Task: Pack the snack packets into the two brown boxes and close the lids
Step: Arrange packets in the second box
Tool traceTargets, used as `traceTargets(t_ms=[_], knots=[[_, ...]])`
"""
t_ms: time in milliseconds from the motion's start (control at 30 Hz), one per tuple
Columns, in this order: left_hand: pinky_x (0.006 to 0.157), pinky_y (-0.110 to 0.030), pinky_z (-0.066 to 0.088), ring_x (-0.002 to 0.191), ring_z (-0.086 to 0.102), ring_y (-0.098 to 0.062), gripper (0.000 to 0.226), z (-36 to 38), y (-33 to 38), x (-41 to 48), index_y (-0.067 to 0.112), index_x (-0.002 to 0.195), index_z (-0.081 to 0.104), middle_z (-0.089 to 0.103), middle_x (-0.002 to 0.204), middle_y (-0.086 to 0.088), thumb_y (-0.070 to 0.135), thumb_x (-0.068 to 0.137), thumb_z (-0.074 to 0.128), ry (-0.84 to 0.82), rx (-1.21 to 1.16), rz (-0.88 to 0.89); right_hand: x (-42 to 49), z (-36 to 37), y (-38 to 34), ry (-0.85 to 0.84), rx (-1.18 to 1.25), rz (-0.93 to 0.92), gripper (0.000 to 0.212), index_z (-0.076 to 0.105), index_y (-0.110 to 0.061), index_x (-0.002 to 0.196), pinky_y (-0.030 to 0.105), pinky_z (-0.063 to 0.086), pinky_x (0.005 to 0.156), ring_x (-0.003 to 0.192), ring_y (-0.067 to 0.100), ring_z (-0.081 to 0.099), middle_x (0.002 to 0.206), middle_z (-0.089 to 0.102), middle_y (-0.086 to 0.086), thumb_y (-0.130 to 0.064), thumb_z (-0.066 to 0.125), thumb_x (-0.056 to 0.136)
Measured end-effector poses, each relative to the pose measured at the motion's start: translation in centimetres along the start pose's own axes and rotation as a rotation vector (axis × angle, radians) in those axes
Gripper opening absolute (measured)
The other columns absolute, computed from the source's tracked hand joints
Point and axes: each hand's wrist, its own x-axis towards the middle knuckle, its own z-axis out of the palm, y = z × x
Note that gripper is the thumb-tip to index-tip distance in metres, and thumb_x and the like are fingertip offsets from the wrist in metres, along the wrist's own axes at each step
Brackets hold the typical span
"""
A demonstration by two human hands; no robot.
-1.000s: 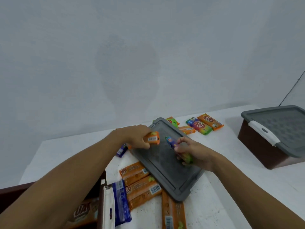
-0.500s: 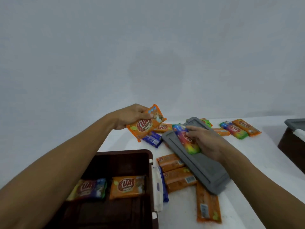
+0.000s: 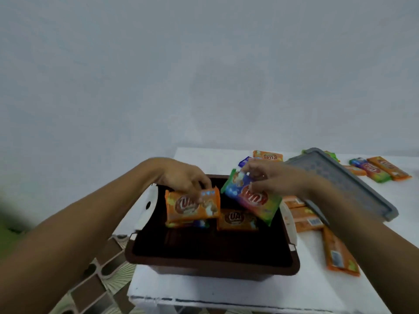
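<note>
L hand [image 3: 183, 177] pinches an orange packet [image 3: 192, 206] by its top edge; R hand [image 3: 269, 180] grips a multicolour packet [image 3: 251, 198] near its upper end. Both packets hang tilted over the open brown box [image 3: 213, 260], not yet let go.

Risks, as I judge them: the R packet sits close to the box's right wall w/ its white latch [image 3: 289, 220], so a careless drop could leave it propped on the rim & block the lid later. The L packet may land crooked on what's below.

In the box: an orange packet [image 3: 237, 219] lies flat at the far side, & prob. another under the L one, too blurred to be sure. Grey lid [image 3: 353, 189] is off, resting on the table [image 3: 226, 291] among loose packets [image 3: 340, 252]. Second box not in view.
</note>
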Motion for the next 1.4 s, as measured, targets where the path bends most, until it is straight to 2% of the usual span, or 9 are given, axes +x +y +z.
traceTargets(t_ms=[133,333,667,800,900,1000,1200,1300,1400], knots=[[0.070,-0.030,0.056,0.083,0.065,-0.012,0.025,3.7,-1.7,1.8,0.023,0.110,0.054,0.067,0.100,0.003,0.020,0.089,0.068,-0.117,0.272,-0.095,0.9,3.8,-1.5,-0.274,-0.435,-0.029,0.031,0.058,-0.026,0.117,0.026,0.052,0.074,0.084,0.008,0.060,0.097,0.062,-0.010,-0.016,0.064,0.088],[0.081,-0.035,0.050,0.101,0.055,-0.020,0.033,5.9,-2.7,2.9,0.021,0.121,0.063,0.061,0.116,-0.002,0.030,0.089,0.067,-0.047,0.680,-0.034,1.8,7.9,-1.2,-0.420,-0.659,0.060,0.033,0.062,-0.027,0.123,0.039,0.052,0.087,0.102,0.021,0.060,0.117,0.063,0.002,-0.021,0.061,0.090],[0.076,-0.029,0.048,0.097,0.055,-0.016,0.025,6.8,-3.2,3.6,0.021,0.113,0.071,0.062,0.110,0.002,0.027,0.089,0.068,-0.144,0.624,-0.052,1.3,8.0,-0.6,-0.563,-0.623,0.046,0.035,0.061,-0.030,0.128,0.030,0.049,0.089,0.106,0.014,0.056,0.125,0.059,-0.004,-0.020,0.055,0.096],[0.076,-0.029,0.049,0.101,0.056,-0.018,0.030,6.8,-3.3,3.3,0.024,0.118,0.068,0.059,0.111,0.003,0.027,0.087,0.069,-0.087,0.640,-0.014,1.7,8.4,0.2,-0.357,-0.633,0.005,0.028,0.063,-0.030,0.120,0.034,0.052,0.085,0.104,0.018,0.059,0.117,0.059,-0.002,-0.027,0.060,0.092],[0.075,-0.035,0.051,0.097,0.059,-0.022,0.029,6.6,-3.2,3.4,0.025,0.116,0.065,0.060,0.109,-0.001,0.026,0.087,0.068,0.136,0.704,0.085,2.1,8.9,0.9,-0.157,-0.748,-0.004,0.027,0.061,-0.026,0.116,0.032,0.049,0.073,0.098,0.021,0.059,0.115,0.058,0.000,-0.029,0.062,0.090],[0.074,-0.037,0.053,0.094,0.061,-0.023,0.026,6.5,-3.5,3.5,0.022,0.114,0.064,0.061,0.112,-0.003,0.026,0.088,0.066,0.260,0.790,0.070,2.4,9.2,1.2,-0.144,-0.783,0.032,0.028,0.059,-0.023,0.119,0.026,0.041,0.068,0.093,0.018,0.058,0.117,0.058,0.001,-0.029,0.062,0.091],[0.076,-0.036,0.050,0.097,0.059,-0.024,0.029,5.9,-2.8,3.1,0.022,0.120,0.062,0.058,0.115,-0.005,0.032,0.094,0.057,0.224,0.826,-0.005,0.6,7.4,-0.6,-0.121,-0.851,0.028,0.028,0.061,-0.023,0.122,0.028,0.041,0.073,0.097,0.018,0.058,0.113,0.060,0.001,-0.029,0.055,0.096],[0.077,-0.036,0.051,0.097,0.060,-0.020,0.024,4.6,-1.0,2.9,0.029,0.118,0.061,0.062,0.112,0.001,0.032,0.095,0.054,0.354,0.826,0.137,-1.0,5.2,-0.2,0.235,-0.762,-0.106,0.024,0.065,-0.027,0.108,0.030,0.047,0.073,0.098,0.014,0.059,0.105,0.064,-0.006,-0.016,0.052,0.091],[0.082,-0.035,0.049,0.100,0.057,-0.015,0.020,3.0,1.6,3.3,0.031,0.114,0.060,0.065,0.108,0.006,0.033,0.096,0.052,0.555,0.774,0.288,-2.2,1.5,2.9,0.614,-0.561,-0.057,0.020,0.068,-0.022,0.094,0.039,0.052,0.073,0.093,0.022,0.063,0.097,0.069,-0.002,-0.008,0.055,0.087]])
